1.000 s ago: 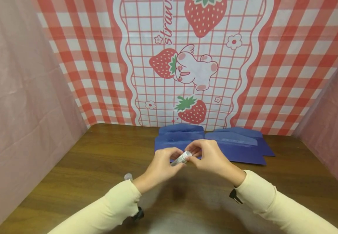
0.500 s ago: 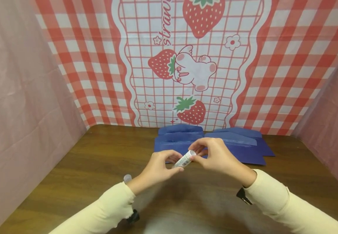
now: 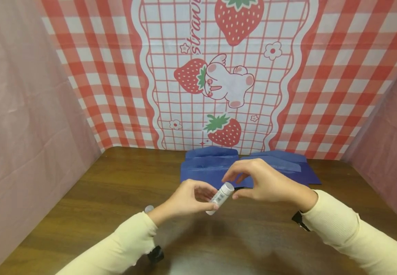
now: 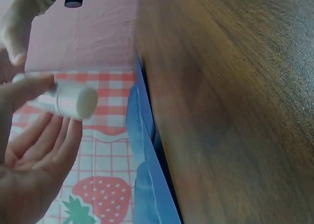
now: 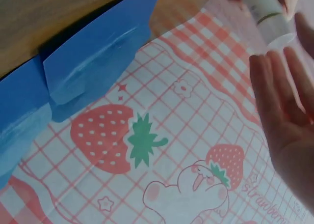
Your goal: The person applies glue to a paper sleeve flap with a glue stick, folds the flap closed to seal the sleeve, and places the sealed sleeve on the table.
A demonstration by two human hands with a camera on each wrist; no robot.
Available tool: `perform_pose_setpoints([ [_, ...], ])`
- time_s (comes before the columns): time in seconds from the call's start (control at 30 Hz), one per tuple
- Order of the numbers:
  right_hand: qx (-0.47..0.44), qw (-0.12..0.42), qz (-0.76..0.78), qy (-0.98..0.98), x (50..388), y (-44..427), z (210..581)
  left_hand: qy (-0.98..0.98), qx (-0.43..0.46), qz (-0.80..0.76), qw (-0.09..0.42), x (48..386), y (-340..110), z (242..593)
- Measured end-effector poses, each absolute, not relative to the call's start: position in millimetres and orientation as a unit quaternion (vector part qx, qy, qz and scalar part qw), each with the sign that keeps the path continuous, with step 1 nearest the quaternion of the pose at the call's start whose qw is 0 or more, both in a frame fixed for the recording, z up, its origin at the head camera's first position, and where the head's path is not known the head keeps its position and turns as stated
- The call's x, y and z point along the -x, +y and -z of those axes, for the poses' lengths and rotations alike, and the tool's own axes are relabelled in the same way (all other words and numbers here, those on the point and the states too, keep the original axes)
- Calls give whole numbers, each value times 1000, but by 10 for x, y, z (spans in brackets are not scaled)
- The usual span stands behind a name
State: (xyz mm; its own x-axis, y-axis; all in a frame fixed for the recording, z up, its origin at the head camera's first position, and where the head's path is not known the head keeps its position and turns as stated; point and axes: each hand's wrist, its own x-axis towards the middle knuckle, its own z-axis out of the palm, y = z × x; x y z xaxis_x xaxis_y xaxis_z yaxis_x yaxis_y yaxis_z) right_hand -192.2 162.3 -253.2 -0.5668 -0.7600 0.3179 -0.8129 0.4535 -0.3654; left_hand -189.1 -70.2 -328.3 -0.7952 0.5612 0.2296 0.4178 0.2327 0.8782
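A white capped glue stick [image 3: 221,197], with small print on its side, is tilted above the table in the head view. My left hand [image 3: 187,198] holds it between thumb and fingers, its one end pointing up to the right. Just right of that end, my right hand [image 3: 270,182] hovers with its fingers spread and nothing between them. In the right wrist view the glue stick [image 5: 267,17] shows a seam below its end, and the fingertips [image 5: 275,62] lie close by it. Beyond both hands are blue envelopes [image 3: 208,162] with raised flaps, partly hidden by the right hand.
The envelopes lie at the back of the wooden table [image 3: 116,198], against a red-and-white strawberry cloth [image 3: 116,76]. Pink cloth [image 3: 30,114] hangs at both sides. A small pale round thing [image 3: 149,208] shows behind the left wrist.
My right hand has let go of the glue stick's end and moved right, its fingers spreading. The left hand still holds the glue stick, which now shows more of its length and sits slightly lower.
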Motion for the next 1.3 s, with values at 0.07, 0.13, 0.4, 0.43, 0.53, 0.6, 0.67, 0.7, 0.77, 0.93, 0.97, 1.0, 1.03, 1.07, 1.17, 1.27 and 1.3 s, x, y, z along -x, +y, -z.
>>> perform_pose_setpoints([
  [0.07,-488,45,-239,-838,1932,1630,2533,767,-314,-549,113,1894,-717,3272],
  [0.13,-506,35,-242,-827,1937,1632,2538,758,-317,-551,143,1894,-725,3262],
  [0.4,-529,12,-265,-806,1941,1613,2537,757,-337,-534,170,1896,-731,3239],
  [0.43,-530,9,-268,-805,1942,1611,2539,758,-338,-532,169,1897,-730,3237],
  [0.53,-531,1,-274,-802,1948,1607,2551,765,-337,-524,164,1898,-730,3235],
  [0.6,-526,3,-275,-805,1951,1602,2562,771,-334,-518,159,1899,-730,3235],
  [0.67,-515,8,-276,-811,1954,1597,2579,776,-329,-514,155,1901,-727,3233],
  [0.7,-507,10,-280,-815,1955,1594,2587,779,-327,-513,153,1900,-724,3230],
  [0.77,-492,10,-290,-821,1954,1587,2602,783,-322,-511,150,1899,-720,3226],
  [0.93,-444,-2,-321,-836,1947,1584,2648,795,-312,-502,134,1891,-703,3216],
  [0.97,-432,-5,-325,-841,1947,1585,2659,799,-311,-499,128,1890,-700,3216],
  [1.0,-418,-9,-331,-846,1948,1587,2670,801,-311,-497,121,1891,-696,3218],
  [1.03,-405,-12,-336,-850,1950,1589,2681,804,-310,-494,114,1892,-692,3223],
  [1.07,-391,-15,-341,-854,1953,1590,2693,807,-310,-492,105,1892,-688,3227],
  [1.17,-354,-19,-352,-866,1965,1586,2724,818,-303,-484,70,1885,-673,3243],
  [1.27,-319,-22,-364,-875,1978,1563,2744,830,-292,-473,35,1866,-652,3259],
  [1.3,-308,-24,-369,-877,1980,1555,2748,835,-289,-469,22,1856,-643,3262],
])
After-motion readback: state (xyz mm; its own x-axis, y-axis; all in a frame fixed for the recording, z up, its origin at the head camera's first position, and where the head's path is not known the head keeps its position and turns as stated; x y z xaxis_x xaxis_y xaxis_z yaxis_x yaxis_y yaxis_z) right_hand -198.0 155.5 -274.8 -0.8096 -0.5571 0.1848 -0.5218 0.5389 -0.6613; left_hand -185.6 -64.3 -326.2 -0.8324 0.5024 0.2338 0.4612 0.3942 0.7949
